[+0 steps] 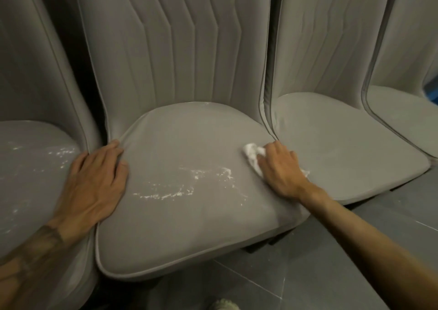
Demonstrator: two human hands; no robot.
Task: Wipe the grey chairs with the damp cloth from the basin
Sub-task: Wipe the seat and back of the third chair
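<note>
While my right hand (280, 170) presses the white cloth (252, 156) flat against the middle grey chair (184, 215), I see the cloth bunched under my palm and fingers at the right edge of that seat, close to its back right corner and just beside the seam where the next chair (343, 148) begins. Part of the cloth sticks out ahead of my fingers, and a little shows behind the hand near the wrist. My left hand (94, 184) holds nothing; it lies palm down with fingers spread on the left edge of the same seat, the fingertips reaching toward the back left corner, where the seat meets the backrest (166, 49). The two hands are well apart, one at each side of the cushion. Between them, across the middle of the seat, runs a broken line of white foamy streaks (189, 184). Similar white flecks lie on the seat of the chair at the left (28, 167). The seat on the right looks plain and dry. Dark floor tiles (320, 274) show below the front edge.
</note>
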